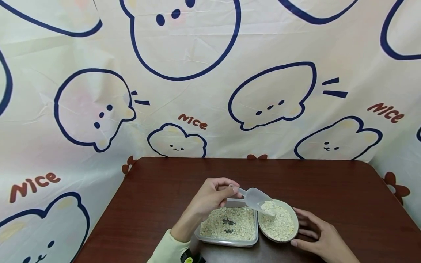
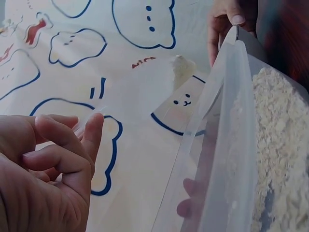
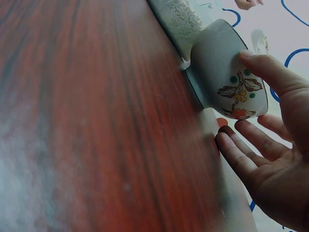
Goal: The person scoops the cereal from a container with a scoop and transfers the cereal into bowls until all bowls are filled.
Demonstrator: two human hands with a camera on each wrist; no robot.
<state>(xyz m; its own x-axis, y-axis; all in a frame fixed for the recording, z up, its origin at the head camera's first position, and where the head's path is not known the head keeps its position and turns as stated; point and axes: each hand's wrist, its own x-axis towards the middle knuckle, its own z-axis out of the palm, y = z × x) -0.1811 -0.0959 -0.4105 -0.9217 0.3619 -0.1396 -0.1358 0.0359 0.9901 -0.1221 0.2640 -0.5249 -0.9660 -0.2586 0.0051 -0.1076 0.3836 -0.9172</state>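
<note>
On the left, a pale green sleeve (image 1: 169,248) has a dark band (image 1: 189,256) at its end. The left hand (image 1: 213,196) pinches the end of a clear plastic scoop (image 1: 255,198), thumb and fingertips together on the handle. It is up above the back of a see-through plastic tub (image 1: 227,242). The tub holds oat flakes (image 1: 243,223), with dark bare spots in the middle.

The scoop lies to the right of the left fingers. Its long way slants from them, down and to the right, so the wide end is over the left back part of a flower-painted bowl (image 3: 217,72). Oat flakes sit at the scoop's lip. I cannot tell if the lip touches the oat heap (image 1: 280,224) in the bowl.

The bowl is just beside the tub, on the brown table (image 1: 361,212). Farthest right, the right hand (image 1: 320,233) is the one nearer the bowl. Its thumb and first finger hold the bowl's right side, and the other fingers are spread a bit apart.
</note>
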